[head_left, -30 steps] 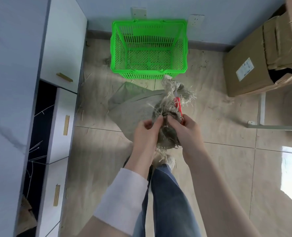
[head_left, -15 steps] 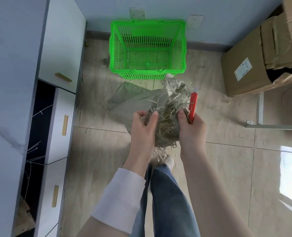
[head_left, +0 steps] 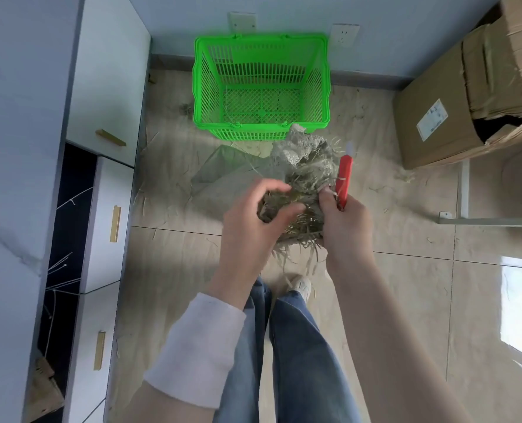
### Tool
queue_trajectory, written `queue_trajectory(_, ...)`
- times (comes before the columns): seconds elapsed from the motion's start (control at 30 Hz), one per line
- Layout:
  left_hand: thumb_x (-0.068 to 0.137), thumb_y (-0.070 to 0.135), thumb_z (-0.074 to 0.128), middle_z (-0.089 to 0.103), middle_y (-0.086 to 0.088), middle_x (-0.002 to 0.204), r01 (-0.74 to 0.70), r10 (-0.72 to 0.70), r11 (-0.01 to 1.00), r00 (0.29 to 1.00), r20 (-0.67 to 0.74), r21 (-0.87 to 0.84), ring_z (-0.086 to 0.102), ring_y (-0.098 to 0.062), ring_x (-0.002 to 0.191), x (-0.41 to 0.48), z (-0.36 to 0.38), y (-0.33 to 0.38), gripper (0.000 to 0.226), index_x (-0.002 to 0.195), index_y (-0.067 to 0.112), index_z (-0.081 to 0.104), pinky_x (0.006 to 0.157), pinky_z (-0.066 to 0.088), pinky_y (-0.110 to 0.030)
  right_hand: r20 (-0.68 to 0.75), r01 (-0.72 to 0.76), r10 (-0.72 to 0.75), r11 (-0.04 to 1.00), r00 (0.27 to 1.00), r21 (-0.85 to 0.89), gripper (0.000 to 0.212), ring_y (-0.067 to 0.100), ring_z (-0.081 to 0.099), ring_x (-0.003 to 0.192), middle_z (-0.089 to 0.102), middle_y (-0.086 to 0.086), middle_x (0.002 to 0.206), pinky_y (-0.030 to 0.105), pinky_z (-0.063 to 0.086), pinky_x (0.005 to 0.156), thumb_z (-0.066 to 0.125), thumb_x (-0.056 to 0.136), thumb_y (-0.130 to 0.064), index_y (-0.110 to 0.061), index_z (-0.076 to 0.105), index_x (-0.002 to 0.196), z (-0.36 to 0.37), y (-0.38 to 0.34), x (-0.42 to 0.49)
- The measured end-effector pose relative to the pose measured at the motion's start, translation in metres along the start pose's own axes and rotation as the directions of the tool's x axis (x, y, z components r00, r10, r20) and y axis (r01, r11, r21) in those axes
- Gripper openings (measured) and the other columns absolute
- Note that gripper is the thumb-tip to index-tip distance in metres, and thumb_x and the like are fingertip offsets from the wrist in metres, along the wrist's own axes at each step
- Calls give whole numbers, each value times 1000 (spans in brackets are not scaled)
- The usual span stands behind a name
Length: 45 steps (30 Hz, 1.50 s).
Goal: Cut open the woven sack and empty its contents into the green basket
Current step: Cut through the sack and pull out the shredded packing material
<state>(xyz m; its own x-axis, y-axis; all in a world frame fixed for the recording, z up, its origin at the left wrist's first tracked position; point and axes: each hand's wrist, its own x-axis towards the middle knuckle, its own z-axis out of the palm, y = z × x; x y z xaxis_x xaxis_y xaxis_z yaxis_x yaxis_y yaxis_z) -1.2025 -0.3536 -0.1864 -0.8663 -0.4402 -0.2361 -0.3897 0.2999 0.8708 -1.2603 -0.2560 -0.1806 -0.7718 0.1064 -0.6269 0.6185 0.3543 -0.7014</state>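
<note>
The grey woven sack [head_left: 223, 181] hangs in front of me, its frayed, bunched top [head_left: 305, 166] raised between my hands. My left hand [head_left: 253, 221] curls its fingers around the left side of the frayed bundle. My right hand [head_left: 345, 221] pinches the bundle's right side and holds a red utility knife [head_left: 343, 178], blade pointing up and away. The green basket [head_left: 261, 44] stands on the floor against the far wall, just beyond the sack, with nothing visible in it.
White drawers with gold handles [head_left: 114, 219] line the left side. A cardboard box [head_left: 437, 114] sits at the right by the wall, with a metal bracket [head_left: 467, 221] below it. Loose fibres litter the tiled floor. My legs and shoe [head_left: 299, 285] are below the sack.
The knife has moved from inside the frayed bundle to its right side, blade up. My left hand has shifted its hold on the fibres, and the bundle looks more pulled apart.
</note>
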Motion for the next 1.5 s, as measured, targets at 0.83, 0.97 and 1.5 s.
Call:
queue_trajectory(0.83,84,17,65,63,16,78,41,-52,989,996,-76,-142,60,-3,77,1,7,-15,14,76,28,64,79,49,-23,254,-110,70,983,965,146,12,18,62,66,63,2,68,26,50,56,67,83,-18,-16,63,72,4,5,2)
queue_trajectory(0.97,83,19,66,68,6,81,184,-218,941,971,-94,-285,64,-18,84,-2,16,-15,11,75,27,65,86,52,-44,203,-101,72,985,977,140,13,17,58,62,61,0,64,25,44,54,68,82,-18,-18,62,71,5,4,4)
queue_trajectory(1.5,84,17,66,68,1,80,364,-582,624,807,-101,-691,62,-20,83,-3,47,-5,15,71,23,69,84,53,-38,17,6,-4,986,1000,-169,35,19,58,78,61,3,90,35,50,67,60,85,-41,-11,58,103,-8,7,1)
